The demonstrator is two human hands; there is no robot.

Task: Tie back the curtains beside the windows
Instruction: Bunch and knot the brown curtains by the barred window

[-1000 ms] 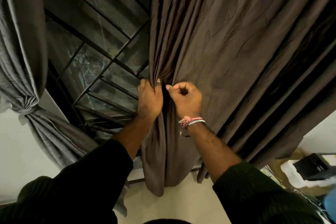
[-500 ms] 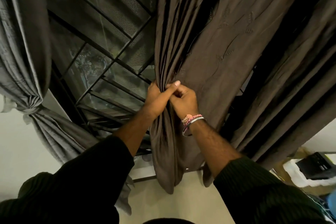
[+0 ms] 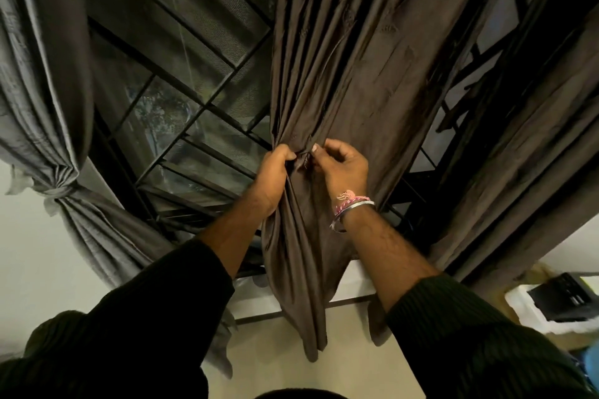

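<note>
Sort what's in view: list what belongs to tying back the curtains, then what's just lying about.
Job:
brown curtain
left hand
right hand
grey curtain, already tied
window

Lying about:
black device
white foam

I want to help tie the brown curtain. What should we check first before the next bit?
1. Left hand grips the gathered brown curtain: ok.
2. Right hand pinches the folds beside it: ok.
3. Whole curtain bunched together: not ok, wide folds spread to the right above the hands.
4. A tie or band ready around the bunch: cannot tell, none shows.
5. Grey curtain on the left already knotted back: ok.
6. Window grille free of snagged cloth: ok where visible.
</note>
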